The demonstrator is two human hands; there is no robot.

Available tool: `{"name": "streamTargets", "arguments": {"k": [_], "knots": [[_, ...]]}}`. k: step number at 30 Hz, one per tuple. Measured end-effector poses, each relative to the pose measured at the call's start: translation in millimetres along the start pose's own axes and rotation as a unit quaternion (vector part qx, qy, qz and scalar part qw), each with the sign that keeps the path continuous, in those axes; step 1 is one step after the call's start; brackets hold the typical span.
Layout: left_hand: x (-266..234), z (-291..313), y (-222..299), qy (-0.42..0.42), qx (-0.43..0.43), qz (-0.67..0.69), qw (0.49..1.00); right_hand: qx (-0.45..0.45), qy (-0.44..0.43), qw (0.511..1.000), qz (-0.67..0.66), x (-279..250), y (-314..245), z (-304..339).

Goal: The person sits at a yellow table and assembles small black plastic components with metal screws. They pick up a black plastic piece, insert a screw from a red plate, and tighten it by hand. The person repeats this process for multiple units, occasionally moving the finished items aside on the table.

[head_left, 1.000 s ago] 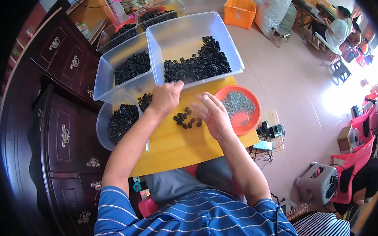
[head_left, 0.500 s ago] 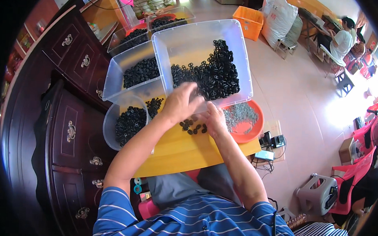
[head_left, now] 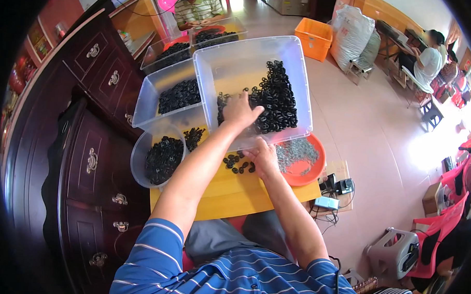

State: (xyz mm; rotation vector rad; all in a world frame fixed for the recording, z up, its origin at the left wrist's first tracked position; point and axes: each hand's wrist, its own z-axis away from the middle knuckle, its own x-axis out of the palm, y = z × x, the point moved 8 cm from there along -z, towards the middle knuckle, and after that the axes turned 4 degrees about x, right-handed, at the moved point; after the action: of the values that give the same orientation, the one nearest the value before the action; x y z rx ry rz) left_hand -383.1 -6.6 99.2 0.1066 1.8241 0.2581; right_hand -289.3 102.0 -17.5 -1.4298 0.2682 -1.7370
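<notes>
A large clear plastic bin (head_left: 208,48) sits tilted at the far side of the yellow table, with a heap of small black oval pieces (head_left: 278,99) inside. My left hand (head_left: 240,113) reaches over its near rim, fingers spread among the pieces at the heap's left part; its fingertips are partly hidden. At the near rim my right hand (head_left: 264,157) is closed, its fingers on the bin's edge. Just left of it, several loose black ovals (head_left: 239,162) lie on the tabletop. An orange-red bowl (head_left: 298,180) of small silvery metal parts stands to the right.
Left of the large bin are a second clear bin (head_left: 150,100) and a round clear tub (head_left: 137,161), both holding black pieces. A dark wooden cabinet (head_left: 81,172) borders the left side. Cables and adapters (head_left: 333,189) sit beyond the table's right edge. Another person (head_left: 201,11) works at the back.
My left hand has moved forward, from the near rim into the bin, and its fingers have pushed the black pieces at the left. The right hand stays by the rim.
</notes>
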Motion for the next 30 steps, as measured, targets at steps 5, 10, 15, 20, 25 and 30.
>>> {"name": "streamTargets", "arguments": {"k": [5,10,15,20,25,30], "knots": [[19.6,0.8,17.1,-0.072,0.025,-0.023,0.997,-0.002,0.010,1.000,0.010,2.8,-6.4,0.9],[23.4,-7.8,12.0,-0.077,0.046,0.001,0.996,0.006,0.022,0.999,0.025,13.0,-13.6,5.1],[30.9,-9.6,7.1,-0.118,0.040,0.010,0.992,0.012,0.029,0.999,0.032,15.2,-14.9,2.4],[30.8,-10.9,7.2,-0.115,0.049,0.023,0.992,0.011,0.020,0.999,0.035,11.5,-15.0,-2.8],[30.9,-12.2,5.5,-0.093,0.062,0.027,0.993,0.015,-0.002,0.999,0.043,8.3,-12.9,-7.8],[22.1,-10.4,6.7,-0.063,0.069,0.016,0.996,0.013,0.036,0.997,0.061,12.9,-19.9,-2.9]]}}
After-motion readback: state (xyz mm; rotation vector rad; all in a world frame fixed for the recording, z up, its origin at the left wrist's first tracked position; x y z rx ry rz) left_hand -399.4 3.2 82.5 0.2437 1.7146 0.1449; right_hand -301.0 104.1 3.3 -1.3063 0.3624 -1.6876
